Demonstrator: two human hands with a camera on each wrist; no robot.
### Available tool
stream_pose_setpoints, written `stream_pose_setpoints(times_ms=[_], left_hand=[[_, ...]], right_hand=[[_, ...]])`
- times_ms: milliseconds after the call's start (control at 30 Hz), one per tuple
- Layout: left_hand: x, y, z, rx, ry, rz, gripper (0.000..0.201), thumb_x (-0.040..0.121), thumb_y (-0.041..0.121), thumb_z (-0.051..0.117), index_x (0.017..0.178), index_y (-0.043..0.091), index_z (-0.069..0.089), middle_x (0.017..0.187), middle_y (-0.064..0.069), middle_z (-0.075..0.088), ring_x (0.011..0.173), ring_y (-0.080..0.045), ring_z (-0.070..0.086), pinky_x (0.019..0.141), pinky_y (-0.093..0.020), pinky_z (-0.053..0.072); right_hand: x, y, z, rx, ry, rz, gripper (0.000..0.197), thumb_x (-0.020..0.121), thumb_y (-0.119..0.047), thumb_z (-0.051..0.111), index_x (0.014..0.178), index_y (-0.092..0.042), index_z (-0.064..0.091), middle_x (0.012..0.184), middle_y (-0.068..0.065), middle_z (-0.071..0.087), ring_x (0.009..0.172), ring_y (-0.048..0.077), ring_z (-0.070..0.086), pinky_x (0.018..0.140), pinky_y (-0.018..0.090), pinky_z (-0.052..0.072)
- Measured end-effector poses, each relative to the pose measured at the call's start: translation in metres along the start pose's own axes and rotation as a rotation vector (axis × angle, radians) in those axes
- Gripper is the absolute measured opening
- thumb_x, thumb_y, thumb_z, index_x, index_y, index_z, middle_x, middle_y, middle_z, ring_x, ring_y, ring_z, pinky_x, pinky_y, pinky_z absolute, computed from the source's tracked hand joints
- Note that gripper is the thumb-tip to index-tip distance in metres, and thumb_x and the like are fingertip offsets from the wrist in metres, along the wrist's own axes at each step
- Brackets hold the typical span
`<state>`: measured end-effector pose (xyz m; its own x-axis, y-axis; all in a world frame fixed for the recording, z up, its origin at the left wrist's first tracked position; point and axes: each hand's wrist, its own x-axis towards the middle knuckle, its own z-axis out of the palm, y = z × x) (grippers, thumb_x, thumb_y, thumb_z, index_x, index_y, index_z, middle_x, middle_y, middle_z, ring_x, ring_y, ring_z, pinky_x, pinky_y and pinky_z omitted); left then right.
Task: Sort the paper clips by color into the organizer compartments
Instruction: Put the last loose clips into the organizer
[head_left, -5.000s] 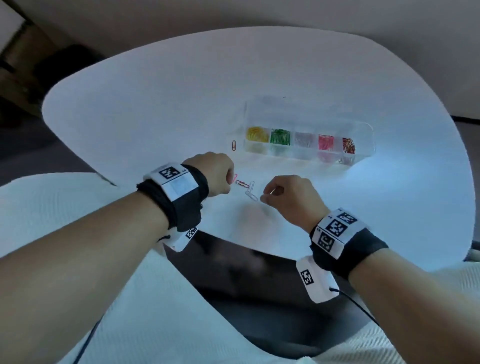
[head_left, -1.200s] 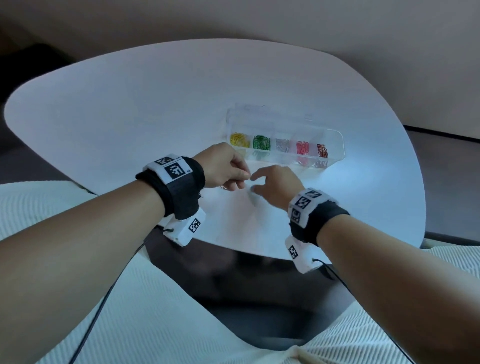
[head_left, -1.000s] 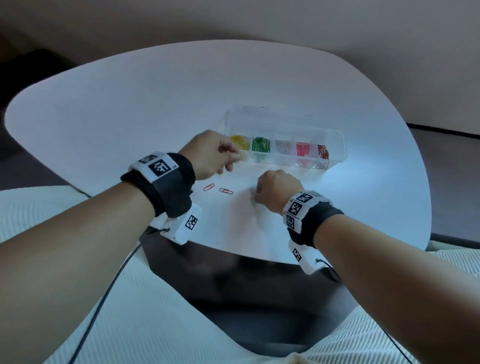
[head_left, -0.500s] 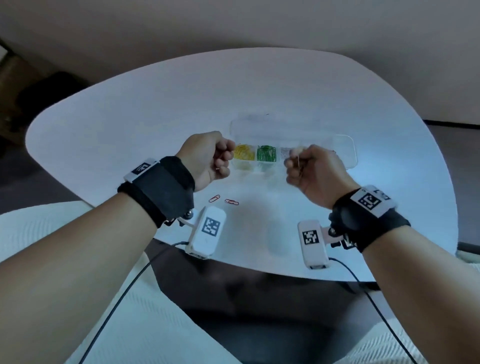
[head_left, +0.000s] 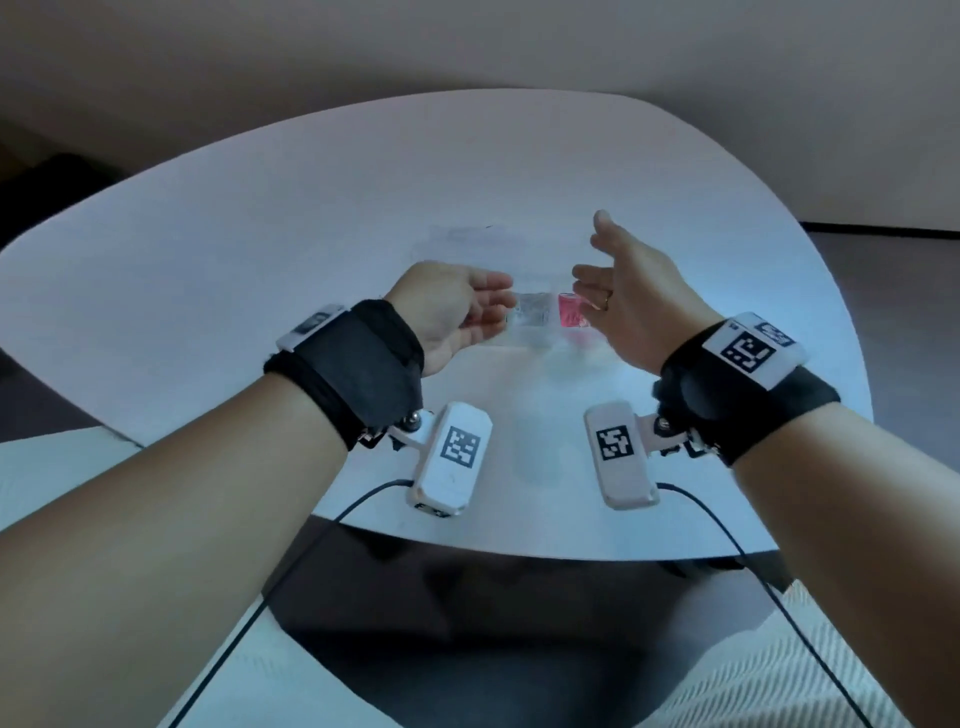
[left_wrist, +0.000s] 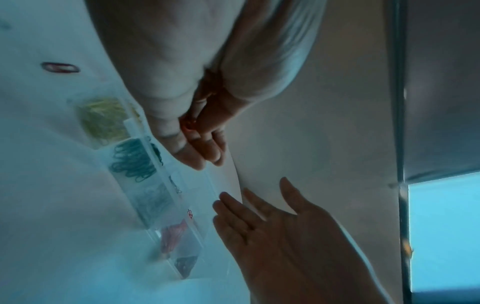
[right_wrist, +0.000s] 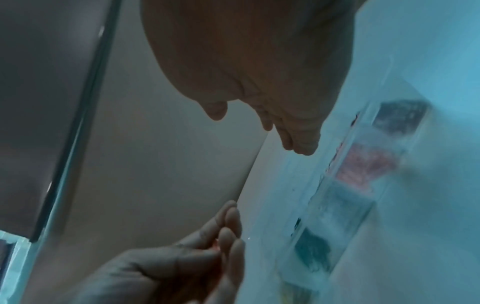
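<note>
White, rounded table (head_left: 260, 249) fills the head view, with a plain wall behind. On it the clear organizer (head_left: 537, 317) sits between the two raised hands, its grey and pink compartments showing. The left hand (head_left: 452, 312) hovers over the organizer's left end, palm turned inward; the right hand (head_left: 628, 301) is spread wide and holds nothing, hovering over the right end.

From the left wrist, the organizer's compartments already hold yellow, green, grey, red and dark clips, so most sorting looks done. One reddish paper clip (left_wrist: 60, 67) lies loose on the table beside the yellow end, so at least that is left. The left hand's fingers (left_wrist: 192, 144) lie together, pinching something small and orange-red, probably a held clip.

From the right wrist, the right hand's straight fingers (right_wrist: 298, 142) hang empty above the organizer, and the left hand below shows a reddish speck between its fingertips.
</note>
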<state>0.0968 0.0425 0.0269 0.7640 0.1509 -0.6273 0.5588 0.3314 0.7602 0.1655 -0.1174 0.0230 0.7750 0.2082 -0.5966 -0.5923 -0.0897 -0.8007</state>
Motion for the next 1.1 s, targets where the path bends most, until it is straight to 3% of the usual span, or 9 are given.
stream_pose_setpoints(times_ms=[167,333,467,567,667,733,833,967,1100], left_hand=[[0.016,0.013,0.019,0.381,0.025,0.177,0.022,0.094,-0.01,0.045,0.105,0.001,0.061,0.095,-0.015,0.066,0.074,-0.018,0.067,0.064,-0.02,0.059],[0.037,0.009,0.064,0.715,0.026,0.277,0.011,0.086,0.001,0.065,0.092,0.009,0.071,0.08,-0.01,0.072,0.052,-0.016,0.062,0.057,-0.026,0.059],[0.05,-0.004,0.08,0.879,-0.02,0.273,0.022,0.079,0.012,0.077,0.101,0.014,0.071,0.079,-0.006,0.073,0.053,-0.015,0.063,0.062,-0.03,0.061],[0.045,-0.003,0.071,0.964,-0.043,0.348,0.018,0.082,0.019,0.073,0.1,0.021,0.071,0.089,0.004,0.069,0.069,-0.013,0.063,0.069,-0.025,0.056],[0.03,0.009,0.04,1.013,0.021,0.43,0.015,0.084,0.014,0.061,0.086,0.024,0.072,0.085,0.009,0.065,0.075,-0.009,0.061,0.062,-0.018,0.046],[0.019,0.017,0.008,1.08,0.079,0.413,0.015,0.083,0.015,0.059,0.084,0.023,0.071,0.082,0.009,0.064,0.074,-0.009,0.061,0.058,-0.018,0.044],[0.005,0.019,-0.045,1.23,0.117,0.263,0.013,0.083,0.018,0.058,0.086,0.023,0.07,0.082,0.008,0.065,0.072,-0.013,0.06,0.056,-0.022,0.042],[-0.008,0.002,-0.092,1.395,0.092,0.075,0.012,0.081,0.016,0.06,0.084,0.022,0.07,0.077,0.009,0.064,0.071,-0.013,0.06,0.06,-0.023,0.041],[-0.015,-0.029,-0.108,1.452,0.08,0.052,0.011,0.081,0.019,0.062,0.088,0.025,0.067,0.088,0.008,0.061,0.082,-0.017,0.06,0.069,-0.026,0.046]], right_hand=[[-0.019,0.004,-0.055,-0.248,0.043,-0.092,0.032,0.097,-0.04,0.052,0.124,-0.023,0.054,0.114,0.009,0.069,0.104,0.025,0.068,0.096,0.039,0.051],[-0.026,0.011,-0.084,-0.317,0.095,-0.094,0.032,0.096,-0.036,0.055,0.125,-0.022,0.056,0.103,0.007,0.073,0.092,0.026,0.072,0.092,0.045,0.054],[-0.028,0.011,-0.077,-0.368,0.074,-0.147,0.025,0.095,-0.031,0.057,0.118,-0.022,0.06,0.096,0.005,0.074,0.086,0.024,0.073,0.086,0.042,0.054],[-0.03,0.015,-0.074,-0.498,0.054,-0.2,0.02,0.093,-0.027,0.058,0.111,-0.022,0.064,0.092,0.001,0.074,0.082,0.021,0.072,0.08,0.04,0.055],[-0.032,0.023,-0.067,-0.693,0.029,-0.275,0.016,0.091,-0.025,0.06,0.106,-0.023,0.065,0.088,-0.003,0.073,0.078,0.016,0.071,0.074,0.037,0.054],[-0.033,0.032,-0.052,-0.854,-0.021,-0.315,0.013,0.09,-0.026,0.063,0.103,-0.029,0.062,0.084,-0.009,0.07,0.076,0.011,0.067,0.066,0.028,0.051],[-0.034,0.057,-0.018,-1.035,-0.139,-0.338,0.018,0.088,-0.028,0.069,0.105,-0.031,0.063,0.084,-0.015,0.065,0.075,0.009,0.064,0.06,0.019,0.044],[-0.026,0.093,0.032,-1.12,-0.225,-0.423,0.024,0.086,-0.029,0.072,0.107,-0.02,0.07,0.085,-0.009,0.064,0.08,0.012,0.061,0.07,0.02,0.043],[-0.018,0.115,0.077,-1.092,-0.242,-0.436,0.036,0.087,-0.032,0.07,0.12,-0.019,0.065,0.101,-0.003,0.067,0.093,0.016,0.062,0.083,0.03,0.05]])
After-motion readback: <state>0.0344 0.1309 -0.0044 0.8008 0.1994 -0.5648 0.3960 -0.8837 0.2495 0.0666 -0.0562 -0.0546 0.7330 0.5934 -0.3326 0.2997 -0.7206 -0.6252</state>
